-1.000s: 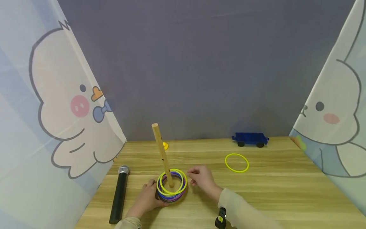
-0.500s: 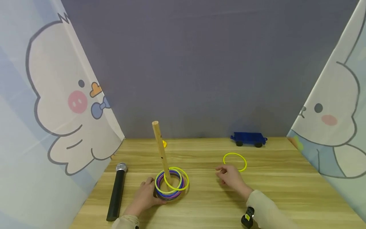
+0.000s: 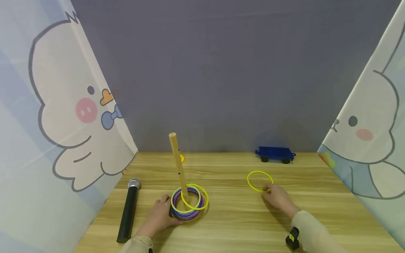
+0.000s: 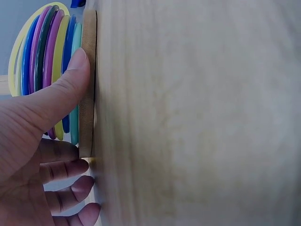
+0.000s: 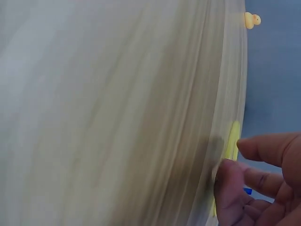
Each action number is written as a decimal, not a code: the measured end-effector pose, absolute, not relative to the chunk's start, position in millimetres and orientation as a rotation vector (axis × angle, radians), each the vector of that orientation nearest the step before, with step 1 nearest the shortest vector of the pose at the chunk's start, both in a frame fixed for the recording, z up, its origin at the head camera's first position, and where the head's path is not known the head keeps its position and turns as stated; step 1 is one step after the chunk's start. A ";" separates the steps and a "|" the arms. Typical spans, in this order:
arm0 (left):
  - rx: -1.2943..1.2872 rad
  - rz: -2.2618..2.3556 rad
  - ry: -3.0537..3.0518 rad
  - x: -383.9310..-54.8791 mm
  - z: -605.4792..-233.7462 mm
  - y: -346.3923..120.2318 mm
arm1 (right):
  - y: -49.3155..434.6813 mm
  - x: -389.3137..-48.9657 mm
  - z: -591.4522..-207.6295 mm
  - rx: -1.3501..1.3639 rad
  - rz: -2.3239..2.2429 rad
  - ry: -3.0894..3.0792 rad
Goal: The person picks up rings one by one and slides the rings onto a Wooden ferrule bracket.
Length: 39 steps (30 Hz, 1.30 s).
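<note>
My left hand (image 3: pixel 159 215) grips the wooden base (image 4: pixel 87 94) of a ring-toss stand, its thumb on the base's edge and against the stacked rings. From the base rises a wooden peg (image 3: pixel 177 158), leaning a little in the head view. Blue, purple, green and yellow rings (image 4: pixel 54 52) lie stacked around it, and a yellow ring (image 3: pixel 207 198) sits off-centre on top. My right hand (image 3: pixel 280 200) is at the near right edge of another yellow ring (image 3: pixel 248 178) on the table, pinching it with thumb and index fingertips. In the right wrist view this ring (image 5: pixel 233 134) shows nearly edge-on.
A black microphone (image 3: pixel 129 211) with a silver head lies left of my left hand. At the back right stands a blue toy wagon (image 3: pixel 275 153). Behind the peg is a small yellow duck (image 5: pixel 251 20). Printed cloth panels flank the wooden table (image 3: pixel 227 225).
My right hand has moved right from beside the stack to the lone yellow ring, which has shifted slightly nearer. The top yellow ring on the stack slid right. My left hand stays on the base.
</note>
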<state>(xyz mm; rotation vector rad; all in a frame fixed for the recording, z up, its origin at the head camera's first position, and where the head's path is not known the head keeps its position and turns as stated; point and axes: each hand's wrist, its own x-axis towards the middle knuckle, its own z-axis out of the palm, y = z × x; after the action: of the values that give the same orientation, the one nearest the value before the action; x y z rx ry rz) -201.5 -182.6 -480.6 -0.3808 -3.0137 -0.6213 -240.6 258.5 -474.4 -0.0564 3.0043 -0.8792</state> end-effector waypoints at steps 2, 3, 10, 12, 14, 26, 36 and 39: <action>-0.385 -0.620 -3.013 -201.5 -480.7 -182.3 | 262.0 -238.0 -474.5 -0.075 -0.879 3.001; -0.386 -0.617 -3.012 -201.7 -481.0 -182.3 | 263.4 -236.6 -474.3 -0.071 -0.889 2.994; -0.380 -0.621 -3.019 -202.3 -481.7 -182.5 | 269.3 -227.5 -471.7 -0.027 -0.901 2.950; -0.373 -0.626 -3.022 -202.1 -481.2 -182.4 | 270.0 -225.9 -470.6 -0.027 -0.884 2.955; -0.371 -0.627 -3.021 -202.0 -480.7 -182.2 | 270.3 -224.2 -469.9 -0.032 -0.869 2.972; -0.364 -0.616 -3.028 -201.3 -481.4 -183.0 | 262.8 -212.1 -469.1 0.004 -1.234 2.649; -0.366 -0.632 -3.024 -201.1 -480.5 -183.0 | 245.1 -208.8 -438.0 -0.152 -1.658 2.309; -0.367 -0.634 -3.027 -201.7 -481.4 -183.7 | 236.1 -209.1 -423.9 -0.198 -1.718 2.279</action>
<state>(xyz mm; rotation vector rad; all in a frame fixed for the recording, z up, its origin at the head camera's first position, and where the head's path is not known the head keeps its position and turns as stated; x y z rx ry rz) -201.7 -183.7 -481.4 -0.3665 -3.0273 -0.6341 -209.1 236.1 -423.9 -0.1976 2.2791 -1.7184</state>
